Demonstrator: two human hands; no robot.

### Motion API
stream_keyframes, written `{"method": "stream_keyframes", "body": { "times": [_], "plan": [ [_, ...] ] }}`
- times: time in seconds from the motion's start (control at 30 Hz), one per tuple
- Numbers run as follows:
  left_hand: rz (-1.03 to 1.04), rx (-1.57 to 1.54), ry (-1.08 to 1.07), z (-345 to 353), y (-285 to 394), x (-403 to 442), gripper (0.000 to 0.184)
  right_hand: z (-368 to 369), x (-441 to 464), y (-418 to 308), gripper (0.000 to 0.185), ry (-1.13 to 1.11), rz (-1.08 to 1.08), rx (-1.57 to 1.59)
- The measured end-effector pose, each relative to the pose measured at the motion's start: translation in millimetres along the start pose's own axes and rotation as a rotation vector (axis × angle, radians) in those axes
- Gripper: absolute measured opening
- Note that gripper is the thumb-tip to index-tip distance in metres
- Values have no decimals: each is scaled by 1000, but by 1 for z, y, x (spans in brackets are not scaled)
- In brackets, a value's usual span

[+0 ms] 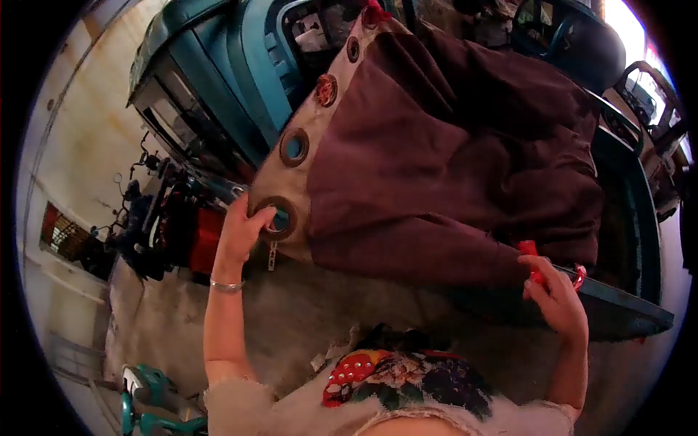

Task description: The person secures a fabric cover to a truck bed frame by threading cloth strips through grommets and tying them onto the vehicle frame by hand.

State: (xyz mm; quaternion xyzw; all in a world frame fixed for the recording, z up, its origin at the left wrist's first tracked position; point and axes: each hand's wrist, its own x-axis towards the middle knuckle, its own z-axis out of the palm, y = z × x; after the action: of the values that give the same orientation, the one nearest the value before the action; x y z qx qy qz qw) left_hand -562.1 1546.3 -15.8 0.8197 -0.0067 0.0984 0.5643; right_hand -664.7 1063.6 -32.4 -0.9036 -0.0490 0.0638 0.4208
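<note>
A dark maroon curtain [407, 167] with a beige top band and several large metal eyelets lies spread over a teal vehicle bed. My left hand [243, 229] pinches the band at its near corner, the thumb over the rim of the nearest eyelet [278, 218]. Farther along, one eyelet [326, 90] has reddish material in it. My right hand [556, 294] is closed around a red strip [528, 249] by the curtain's near right edge. Its exact kind is unclear; red also shows beyond my knuckles.
The teal bed's side rail [618, 309] runs below the curtain on the right. A teal vehicle cab [247, 73] stands at the back left. Parked bikes or scooters [156, 211] line the left side above a concrete floor [167, 320]. A teal frame [156, 400] is at lower left.
</note>
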Motion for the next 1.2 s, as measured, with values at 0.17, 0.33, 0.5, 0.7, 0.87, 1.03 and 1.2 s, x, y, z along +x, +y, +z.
{"method": "stream_keyframes", "body": {
  "times": [0.17, 0.33, 0.5, 0.7, 0.87, 1.03, 1.2],
  "plan": [
    [66, 212, -112, -6, 20, 11, 21, 16, 37, 7, 29, 261, -301, -211],
    [114, 392, -33, -20, 28, 22, 34, 34, 54, 14, 23, 277, -269, -114],
    [9, 547, 38, -11, 6, 30, 34, 37, 56, 31, 21, 333, -289, -67],
    [15, 380, 57, -6, 11, 3, 27, -6, 46, 63, 32, 355, -47, -165],
    [106, 183, 170, -33, 40, -23, 27, -31, 33, 84, 37, 184, -138, -193],
    [-8, 404, 249, -70, 10, -18, 21, -37, 39, 110, 23, 59, -102, -34],
    [7, 516, 246, -105, 19, -25, 22, -25, 26, 70, 21, 78, 4, 99]
  ]
}}
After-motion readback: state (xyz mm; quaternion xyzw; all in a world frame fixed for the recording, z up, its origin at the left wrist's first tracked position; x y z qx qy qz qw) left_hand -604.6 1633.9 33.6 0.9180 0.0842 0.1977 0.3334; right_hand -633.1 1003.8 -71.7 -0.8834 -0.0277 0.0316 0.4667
